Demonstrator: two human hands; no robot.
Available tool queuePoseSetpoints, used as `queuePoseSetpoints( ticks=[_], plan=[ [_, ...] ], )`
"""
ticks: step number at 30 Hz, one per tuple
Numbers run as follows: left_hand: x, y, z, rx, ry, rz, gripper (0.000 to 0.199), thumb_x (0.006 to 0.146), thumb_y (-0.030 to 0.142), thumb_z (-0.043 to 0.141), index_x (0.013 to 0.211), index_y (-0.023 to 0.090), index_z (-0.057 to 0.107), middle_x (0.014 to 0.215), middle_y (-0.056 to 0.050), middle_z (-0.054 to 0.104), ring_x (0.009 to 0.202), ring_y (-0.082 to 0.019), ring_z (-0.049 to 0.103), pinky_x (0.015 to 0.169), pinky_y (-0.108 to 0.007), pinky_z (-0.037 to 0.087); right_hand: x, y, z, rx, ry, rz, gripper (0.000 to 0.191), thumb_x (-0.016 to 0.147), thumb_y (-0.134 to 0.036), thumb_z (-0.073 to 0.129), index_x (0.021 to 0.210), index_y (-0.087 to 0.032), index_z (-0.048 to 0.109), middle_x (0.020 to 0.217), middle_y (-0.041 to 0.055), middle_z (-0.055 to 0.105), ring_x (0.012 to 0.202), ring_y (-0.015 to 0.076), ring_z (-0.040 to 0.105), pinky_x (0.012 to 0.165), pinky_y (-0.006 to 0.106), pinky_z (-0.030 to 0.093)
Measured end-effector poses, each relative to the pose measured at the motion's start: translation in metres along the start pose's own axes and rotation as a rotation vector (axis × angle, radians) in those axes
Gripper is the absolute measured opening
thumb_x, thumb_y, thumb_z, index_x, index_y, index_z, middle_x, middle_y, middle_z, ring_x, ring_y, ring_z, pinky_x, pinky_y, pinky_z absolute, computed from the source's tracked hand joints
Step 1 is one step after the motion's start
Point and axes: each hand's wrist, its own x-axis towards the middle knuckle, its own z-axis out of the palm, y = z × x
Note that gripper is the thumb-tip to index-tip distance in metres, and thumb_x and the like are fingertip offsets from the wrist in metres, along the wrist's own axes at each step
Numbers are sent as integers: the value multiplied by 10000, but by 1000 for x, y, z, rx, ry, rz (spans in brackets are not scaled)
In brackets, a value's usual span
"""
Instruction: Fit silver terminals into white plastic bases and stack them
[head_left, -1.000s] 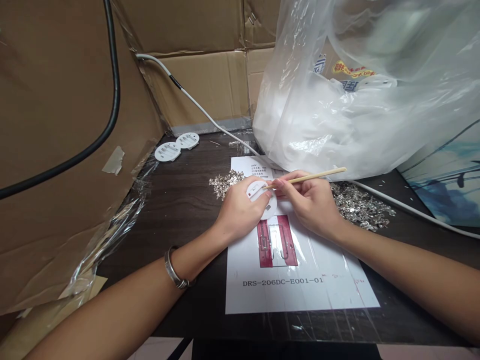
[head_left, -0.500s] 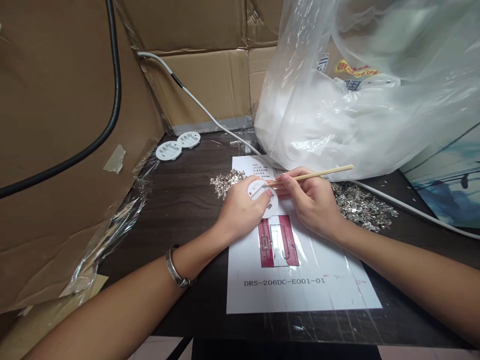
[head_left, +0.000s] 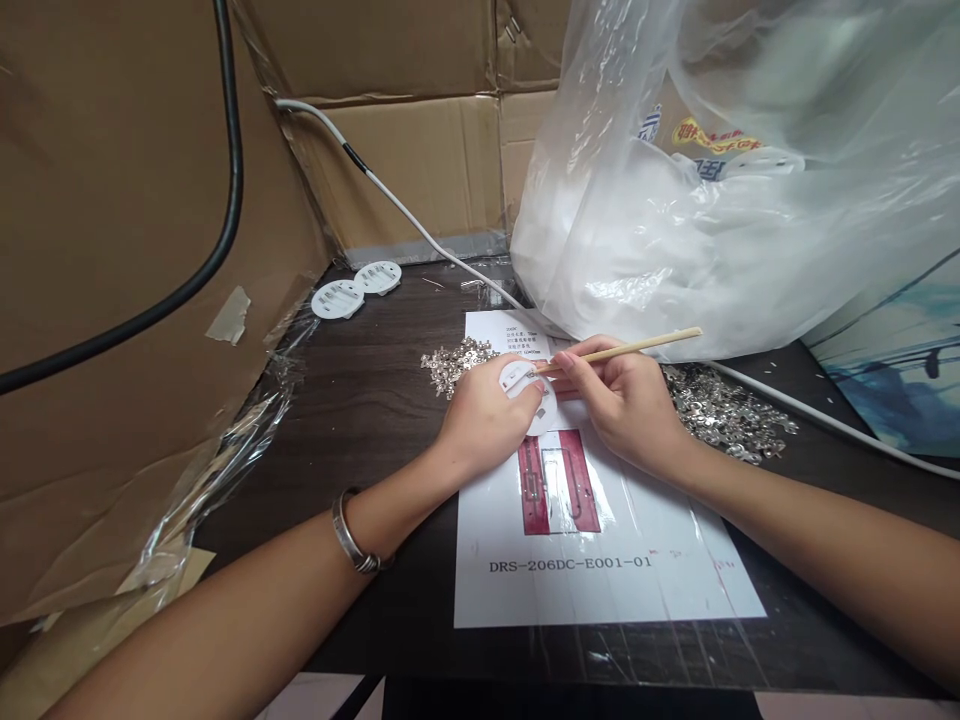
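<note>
My left hand [head_left: 487, 405] grips a round white plastic disc [head_left: 541, 418] with slots and small metal bits, its thumb lying across the face. In my right hand [head_left: 630, 395] a thin wooden stick [head_left: 645, 344], like a chopstick, is held like a pen. The stick's tip meets the disc near its upper edge, by my left thumb. Below both hands lies a printed paper sheet [head_left: 600, 590] with a red and white picture. Small metal pieces [head_left: 450, 368] are heaped left of my left hand, and a larger heap of metal clips [head_left: 731, 415] lies beyond my right wrist.
Two white discs [head_left: 337, 299] with metal strips lie at the back left of the dark table [head_left: 360, 380]. A large clear plastic bag [head_left: 675, 250] of white items fills the back right. A white cable [head_left: 420, 230] crosses behind, and cardboard [head_left: 420, 170] walls the back and left.
Both hands keep their grips. The stick's outer end has shifted slightly left, and the disc has turned or tilted a little.
</note>
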Motion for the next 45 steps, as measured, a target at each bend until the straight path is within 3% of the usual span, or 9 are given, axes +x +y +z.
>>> queuePoseSetpoints(
  ticks=[7,17,21,26,37,45],
  plan=[
    [1,-5,2,55,-19,21,193,799,201,544,925,159,684,830,-46,698,811,-182,637,792,-327,491,0,-2,-2,-15,-2,61,305,913,-287,547,697,-112,671,850,72,682,640,128,663,539,221,552],
    [1,-5,2,102,-31,50,203,804,214,530,929,167,683,876,-51,701,831,-191,630,799,-333,491,-2,1,0,-10,6,72,297,914,-311,543,722,-119,664,838,75,684,645,140,666,518,234,539],
    [1,-4,1,131,-21,71,190,812,208,523,909,175,682,869,-50,702,844,-197,632,809,-341,483,-2,2,0,38,-8,98,308,919,-338,548,731,-125,668,866,71,679,656,139,664,577,257,563],
    [3,-3,1,61,-17,51,203,797,193,543,948,177,679,923,-54,721,828,-184,650,779,-324,493,-2,2,0,110,9,119,320,921,-383,552,754,-130,654,863,67,664,666,133,656,604,254,579],
    [1,-2,1,40,-3,38,206,796,198,548,950,171,681,850,-43,720,755,-171,649,703,-302,505,-3,4,1,188,13,121,313,921,-408,568,809,-126,645,851,63,671,702,145,674,658,266,595],
    [1,-3,1,87,-21,61,197,805,200,534,929,181,685,856,-40,715,795,-181,640,760,-316,490,-2,2,1,63,13,89,323,922,-387,554,750,-134,657,866,64,671,665,134,659,608,259,562]
  ],
)
